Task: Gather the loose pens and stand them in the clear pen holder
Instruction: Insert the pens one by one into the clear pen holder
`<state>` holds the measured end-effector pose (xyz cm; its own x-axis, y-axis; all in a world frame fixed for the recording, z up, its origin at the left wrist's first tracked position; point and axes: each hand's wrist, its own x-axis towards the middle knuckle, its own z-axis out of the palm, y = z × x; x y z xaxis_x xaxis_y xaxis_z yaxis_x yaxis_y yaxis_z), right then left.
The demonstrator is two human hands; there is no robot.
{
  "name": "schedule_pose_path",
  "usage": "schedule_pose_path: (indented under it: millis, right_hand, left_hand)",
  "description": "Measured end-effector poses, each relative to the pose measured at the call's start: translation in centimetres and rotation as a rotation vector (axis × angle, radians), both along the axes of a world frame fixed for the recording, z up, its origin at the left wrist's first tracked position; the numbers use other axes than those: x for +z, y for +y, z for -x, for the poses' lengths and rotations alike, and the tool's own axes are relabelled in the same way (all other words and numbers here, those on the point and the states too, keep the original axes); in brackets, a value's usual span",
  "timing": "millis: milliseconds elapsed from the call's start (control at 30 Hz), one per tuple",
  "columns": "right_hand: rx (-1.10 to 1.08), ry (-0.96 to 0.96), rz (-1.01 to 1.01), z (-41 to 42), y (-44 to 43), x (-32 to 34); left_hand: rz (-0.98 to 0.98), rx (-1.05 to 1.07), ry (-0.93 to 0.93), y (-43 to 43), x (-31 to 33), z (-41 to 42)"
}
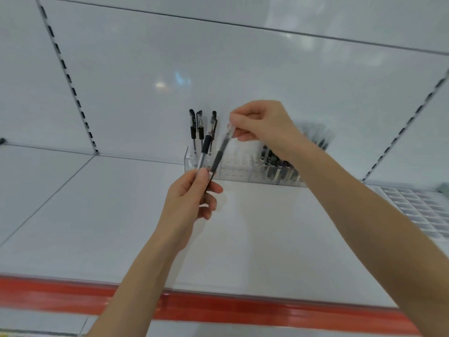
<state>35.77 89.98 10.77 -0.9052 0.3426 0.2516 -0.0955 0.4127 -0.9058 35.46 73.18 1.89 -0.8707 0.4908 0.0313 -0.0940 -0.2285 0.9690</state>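
From the head view, my left hand point(192, 198) hangs just in front of the holder's point(233, 166) left end. Its thumb and fingers are curled round the lower ends of two pens. The left pen point(205, 147) points up toward the holder. My right hand point(262, 125), above the holder's middle, pinches the top of the right pen point(222, 147) between thumb and fingertips; that pen is blurred. Three standing pens point(194, 127) sit in the holder's left end, and more stand in its right end, behind my right arm. The holder rests at the back of the shelf point(255, 239).

As I see it, drawing the right pen free could drag the left pen loose, because both share one grip. The holder's slots are clear and hard to read, so a tip could miss one or knock over the standing pens.
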Motion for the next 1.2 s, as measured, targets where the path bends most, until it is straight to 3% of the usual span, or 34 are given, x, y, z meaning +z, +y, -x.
schedule_pose_path:
  millis: [100, 200, 367, 700, 1033, 1133, 1200]
  right_hand:
    - [-0.231, 0.158, -0.11, -0.6, 3.5, 1.5]
    - [-0.408, 0.203, -0.395, -0.6, 6.2, 1.8]
    - [-0.418, 0.137, -0.611, -0.7, 7.2, 0.9]
    - [-0.405, 0.116, -0.732, -0.6, 7.4, 0.5]
    - [-0.281, -0.176, -0.88, -0.4, 7.3, -0.4]
    - [-0.318, -0.059, -0.874, -0.9, 6.5, -0.5]
    - [-0.361, 0.099, -0.713, -1.6, 4.9, -0.6]
  left_hand:
    - [0.047, 0.02, 0.02, 0.1, -0.1, 0.2]
    - [0.096, 0.021, 0.04, 0.4, -0.3, 0.1]
    - [0.117, 0.03, 0.043, 0.8, -0.3, -0.1]
    - [0.076, 0.013, -0.02, 0.9, -0.4, 0.0]
    - [0.065, 0.002, 0.016, 0.9, -0.5, -0.1]
    - [0.055, -0.006, 0.032, 0.9, -0.6, -0.1]
    - [0.048, -0.012, 0.043, 1.0, -0.6, -0.1]
